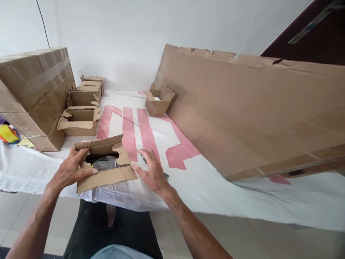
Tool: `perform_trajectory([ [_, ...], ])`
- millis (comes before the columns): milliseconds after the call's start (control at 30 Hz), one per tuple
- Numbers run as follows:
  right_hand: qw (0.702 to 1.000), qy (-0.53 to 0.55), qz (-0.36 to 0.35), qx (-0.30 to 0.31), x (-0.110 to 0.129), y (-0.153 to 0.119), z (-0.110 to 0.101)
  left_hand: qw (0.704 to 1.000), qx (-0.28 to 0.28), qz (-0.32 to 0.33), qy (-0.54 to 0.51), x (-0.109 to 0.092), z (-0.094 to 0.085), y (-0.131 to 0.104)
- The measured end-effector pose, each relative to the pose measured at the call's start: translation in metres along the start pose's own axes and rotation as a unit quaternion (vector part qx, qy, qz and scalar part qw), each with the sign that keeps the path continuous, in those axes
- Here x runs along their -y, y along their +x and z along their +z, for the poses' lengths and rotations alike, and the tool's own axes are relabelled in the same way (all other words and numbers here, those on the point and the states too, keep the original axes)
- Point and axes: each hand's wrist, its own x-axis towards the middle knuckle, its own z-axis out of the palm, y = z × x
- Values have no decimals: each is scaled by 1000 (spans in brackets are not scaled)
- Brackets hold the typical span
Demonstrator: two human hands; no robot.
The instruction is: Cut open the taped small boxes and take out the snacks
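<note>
A small cardboard box (106,178) sits in front of me at the table's near edge, its long flaps spread outward. Through its opening shows a clear plastic-wrapped item (104,163) with dark green print; the rest of it is hidden. My left hand (71,169) grips the box's left end, thumb on the near flap and fingers on the inner flap. Close to the right end is my right hand (152,172), thumb and fingers apart; whether it touches the box I cannot tell. Something dark and green (166,176) shows partly from behind that hand, too covered to name.
Several open small boxes (81,130) stand in a row at the left, beside stacked taped cartons (48,97). Another open box (157,107) stands farther back. A large cardboard sheet (242,115) leans at the right. Pink strips (129,133) mark the white tablecloth (199,190).
</note>
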Motion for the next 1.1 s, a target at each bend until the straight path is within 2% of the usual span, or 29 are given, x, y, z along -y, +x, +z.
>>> perform_trajectory([
  [67,1000,6,-12,25,31,14,11,998,-26,-33,36,-14,4,1],
  [133,999,-1,-14,49,50,25,21,995,-43,-55,66,-26,8,1],
  [267,997,-47,7,65,60,35,29,991,-62,-86,77,-36,12,0],
  [400,997,-60,4,44,55,35,26,992,-103,-35,-58,-17,13,-1],
  [500,1000,-2,8,11,48,32,22,974,-114,1,-195,5,12,-4],
  [567,999,23,15,-20,39,32,19,965,-137,3,-226,16,8,-8],
  [633,999,4,16,-48,28,33,18,966,-195,7,-172,21,3,-14],
  [700,996,-59,2,-65,19,35,16,964,-259,30,-49,20,-1,-20],
  [767,988,-134,-34,-69,14,38,13,953,-286,60,79,17,-3,-26],
  [833,978,-183,-85,-57,14,41,11,947,-270,93,148,14,-2,-29],
  [900,972,-191,-132,-23,18,45,8,952,-230,124,159,15,1,-28],
  [1000,972,-159,-164,44,25,51,5,968,-178,125,123,19,4,-20],
  [1100,981,-96,-138,98,28,54,3,987,-117,101,37,25,5,-8],
])
